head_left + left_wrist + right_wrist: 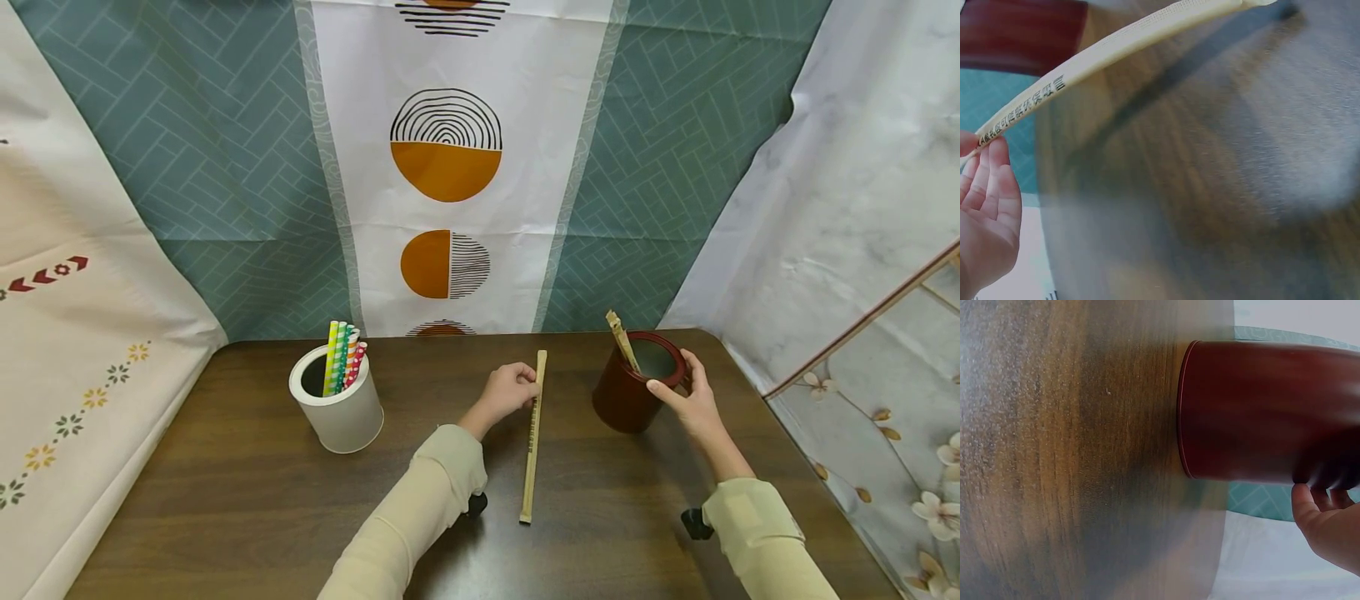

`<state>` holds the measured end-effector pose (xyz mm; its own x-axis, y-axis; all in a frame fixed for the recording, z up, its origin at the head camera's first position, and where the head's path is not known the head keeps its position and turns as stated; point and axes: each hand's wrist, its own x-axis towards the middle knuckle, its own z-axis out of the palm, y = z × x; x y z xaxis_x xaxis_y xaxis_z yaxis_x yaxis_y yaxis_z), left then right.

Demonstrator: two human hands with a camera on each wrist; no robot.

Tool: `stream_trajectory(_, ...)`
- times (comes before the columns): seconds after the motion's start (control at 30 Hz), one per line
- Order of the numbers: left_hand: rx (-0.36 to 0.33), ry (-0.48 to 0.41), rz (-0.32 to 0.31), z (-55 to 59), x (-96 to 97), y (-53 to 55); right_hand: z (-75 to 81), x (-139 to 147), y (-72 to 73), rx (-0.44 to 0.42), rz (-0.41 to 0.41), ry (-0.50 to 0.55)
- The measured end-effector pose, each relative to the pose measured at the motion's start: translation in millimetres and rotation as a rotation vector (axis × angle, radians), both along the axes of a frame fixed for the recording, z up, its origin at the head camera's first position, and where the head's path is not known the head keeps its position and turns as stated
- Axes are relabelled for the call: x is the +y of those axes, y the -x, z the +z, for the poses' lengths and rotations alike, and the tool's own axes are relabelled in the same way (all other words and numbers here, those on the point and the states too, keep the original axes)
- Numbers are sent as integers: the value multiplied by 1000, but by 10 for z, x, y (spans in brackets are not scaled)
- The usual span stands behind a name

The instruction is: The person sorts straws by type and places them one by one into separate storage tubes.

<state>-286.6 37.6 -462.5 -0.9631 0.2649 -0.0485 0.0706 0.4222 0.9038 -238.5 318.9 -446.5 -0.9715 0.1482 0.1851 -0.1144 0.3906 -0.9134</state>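
My left hand (501, 393) pinches a long straw in a tan paper wrapper (530, 467) near its far end. Dark printed characters run along the wrapper (1100, 59) in the left wrist view, where the straw casts a shadow on the table. On the right, my right hand (696, 407) holds a dark red canister (622, 398) by its right side, thumb at the rim. In the right wrist view the fingertips touch the canister's wall (1247, 406). Similar tan-wrapped straws (622, 340) lean out of the canister; how many is unclear.
A white canister (351, 423) stands at the left of the brown wooden table (247, 492), with several colourful patterned straws (342, 358) upright in it. Behind the table hangs a patterned green and white cloth (255, 192). Pale printed cloths hang at both sides.
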Motion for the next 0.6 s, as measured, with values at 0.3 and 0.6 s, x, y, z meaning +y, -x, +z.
stream_trajectory(0.3,-11,-119,4,275,-6,63,1,5,3,-3,9,-5)
stream_trajectory(0.6,6,-274,109,574,2,103,-3,10,-1,-12,11,-8)
